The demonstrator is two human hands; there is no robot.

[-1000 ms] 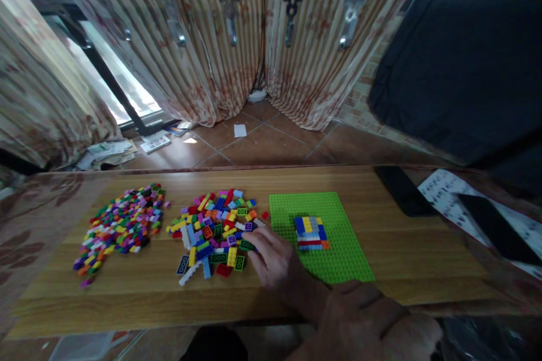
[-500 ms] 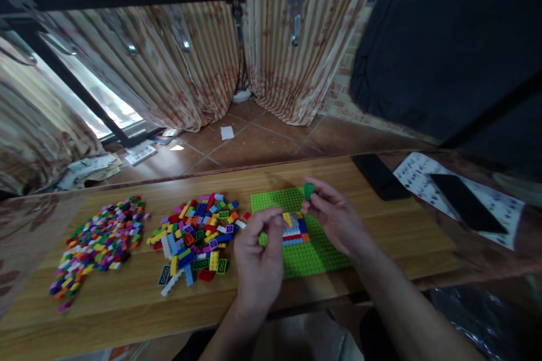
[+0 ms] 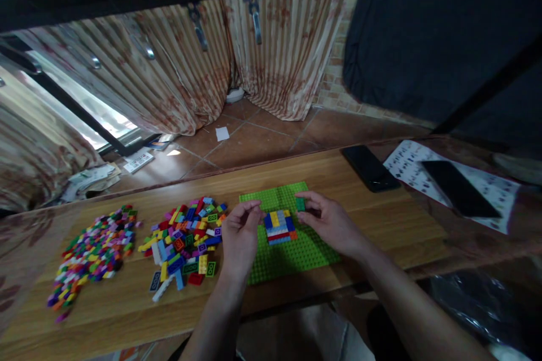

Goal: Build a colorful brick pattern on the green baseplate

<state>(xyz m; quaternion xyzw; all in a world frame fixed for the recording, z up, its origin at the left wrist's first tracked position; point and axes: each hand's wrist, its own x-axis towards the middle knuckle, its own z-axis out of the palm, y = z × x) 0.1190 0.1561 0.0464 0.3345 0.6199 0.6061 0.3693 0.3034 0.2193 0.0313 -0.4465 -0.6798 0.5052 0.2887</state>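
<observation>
Right hand (image 3: 332,227): thumb and fingers are closed partway, and a small dark green plastic brick (image 3: 300,203) is pinched between their tips.
Green brick: it is carried at the right hand's fingertips, by the far right side of the layered block of blue, yellow, grey, white, red and orange plastic bricks (image 3: 279,227); whether anything is touched by it cannot be told.
Left hand (image 3: 239,237): fingers are curled with the thumb drawn near; nothing is seen in it, though its inside is hidden.
Layered block: it is set between the two hands, on the studded bright green square baseplate (image 3: 313,251).
Loose bricks: a mixed-colour heap of plastic bricks (image 3: 186,245) is spread on the wooden table (image 3: 406,223), left of the left hand.
Brick's shift: a second ago the heap was being picked through; since then the green brick has been brought over the baseplate, so picking seems done and placing, by judgement, not yet.
</observation>
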